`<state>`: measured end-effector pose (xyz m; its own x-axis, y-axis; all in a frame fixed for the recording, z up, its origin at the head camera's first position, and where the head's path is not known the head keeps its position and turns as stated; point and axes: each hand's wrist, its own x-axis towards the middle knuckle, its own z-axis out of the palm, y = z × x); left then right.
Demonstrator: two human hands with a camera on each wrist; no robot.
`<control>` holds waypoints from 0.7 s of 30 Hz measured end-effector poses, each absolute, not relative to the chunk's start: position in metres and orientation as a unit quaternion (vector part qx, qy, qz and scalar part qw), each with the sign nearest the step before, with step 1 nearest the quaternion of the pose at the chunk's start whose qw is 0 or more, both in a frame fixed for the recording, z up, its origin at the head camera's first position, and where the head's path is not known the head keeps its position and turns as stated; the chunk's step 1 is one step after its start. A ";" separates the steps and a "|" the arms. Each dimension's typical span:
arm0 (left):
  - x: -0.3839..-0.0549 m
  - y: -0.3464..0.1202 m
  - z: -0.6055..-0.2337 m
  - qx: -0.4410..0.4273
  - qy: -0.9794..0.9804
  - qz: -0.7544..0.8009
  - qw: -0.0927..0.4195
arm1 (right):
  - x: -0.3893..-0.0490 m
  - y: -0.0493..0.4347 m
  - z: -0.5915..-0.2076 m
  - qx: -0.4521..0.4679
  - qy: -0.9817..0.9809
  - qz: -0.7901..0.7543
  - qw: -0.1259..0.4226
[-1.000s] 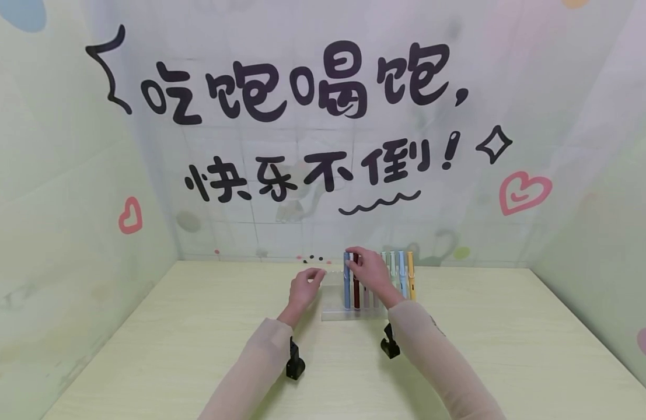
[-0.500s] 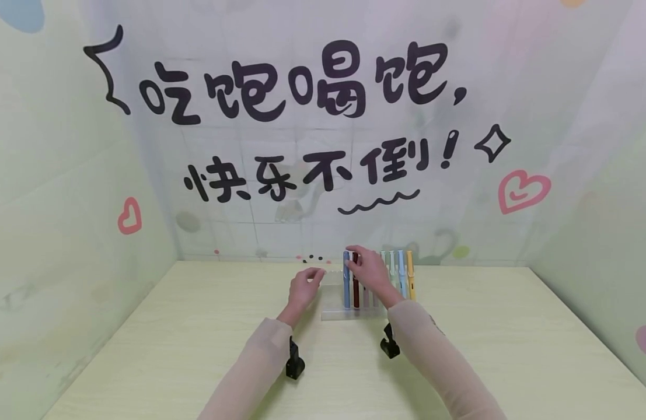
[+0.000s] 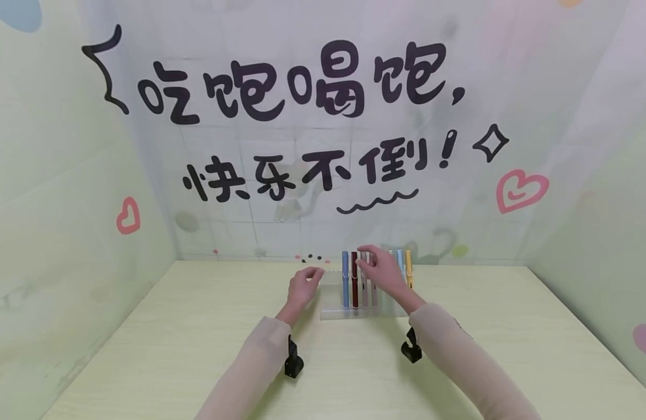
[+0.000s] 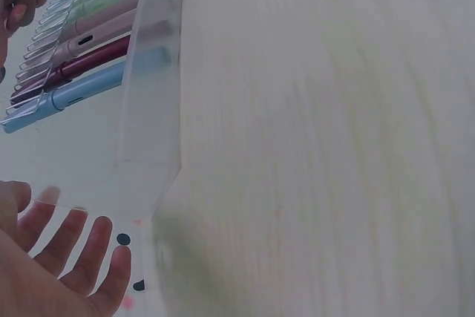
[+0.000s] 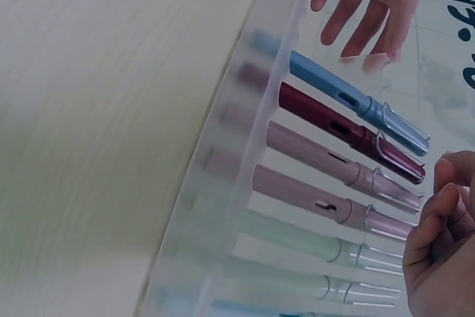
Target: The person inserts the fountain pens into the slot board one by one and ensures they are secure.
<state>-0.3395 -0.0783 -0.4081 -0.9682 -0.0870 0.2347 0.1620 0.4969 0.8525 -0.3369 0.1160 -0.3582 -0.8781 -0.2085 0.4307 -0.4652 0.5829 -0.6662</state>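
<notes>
A clear acrylic pen stand [image 3: 333,315] holds a row of upright pens. From the left come a blue pen [image 3: 346,280], a dark red pen [image 3: 355,289] and two mauve pens [image 5: 304,194], then pale green and light blue ones, with a yellow pen [image 3: 409,267] at the right end. My left hand [image 3: 303,287] pinches the stand's left side edge; in the left wrist view its fingers [image 4: 96,257] show through the clear panel. My right hand [image 3: 384,273] is near the caps of the mauve pens, thumb and forefinger apart with nothing between them, covering part of the green pens.
The stand sits toward the back of a pale wood-grain table [image 3: 144,344], close to a printed backdrop [image 3: 238,233]. To the left of the blue pen, the stand has vacant slots. A black wrist camera [image 3: 293,364] hangs below each sleeve.
My right hand has left the top of the blue pen and shifted right, its thumb and forefinger spreading. The blue pen stays upright in the stand. My left hand keeps its place.
</notes>
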 end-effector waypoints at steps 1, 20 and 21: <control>-0.339 -0.078 -0.408 -0.021 -0.856 -0.501 0.123 | -0.336 0.120 -0.358 0.196 -0.875 0.414 0.155; -0.326 -0.099 -0.400 -0.063 -0.905 -0.394 0.146 | -0.318 0.221 -0.359 0.180 -0.888 0.380 0.185; -0.324 -0.102 -0.398 -0.071 -0.911 -0.377 0.152 | -0.316 0.227 -0.359 0.178 -0.891 0.373 0.187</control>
